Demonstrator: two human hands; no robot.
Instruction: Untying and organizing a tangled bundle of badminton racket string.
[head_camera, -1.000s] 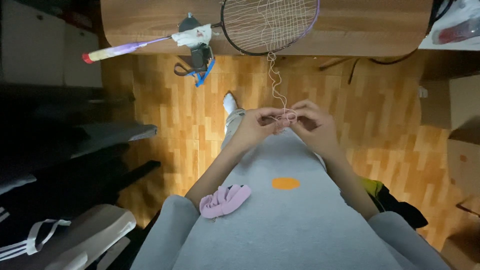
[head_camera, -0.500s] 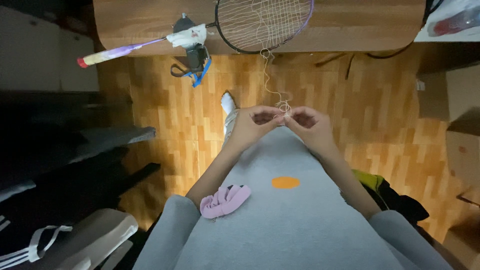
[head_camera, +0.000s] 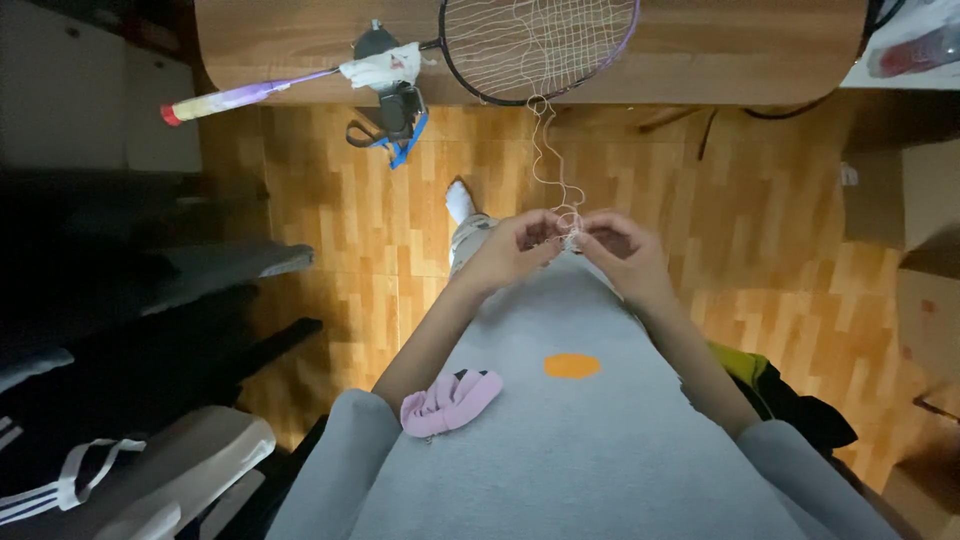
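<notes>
1. Both hands pinch the loose racket string just above the lap: left hand and right hand closed on its end, fingertips nearly touching.
2. String looks light, thin, kinky and slippery; best gripped close to the tangle between the fingers.
3. The racket lies on the table, well beyond the hands.
4. Versus earlier: hands sit slightly lower, otherwise the same pinch.

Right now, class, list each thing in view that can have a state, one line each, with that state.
Racket: flat on the wooden table, strings partly loose, not fully woven.
String: hangs wavy from the racket head to the hands.
Left hand: grip pinched on the string.
Right hand: grip pinched on the string.
Pink cloth: crumpled on the lap.
</notes>
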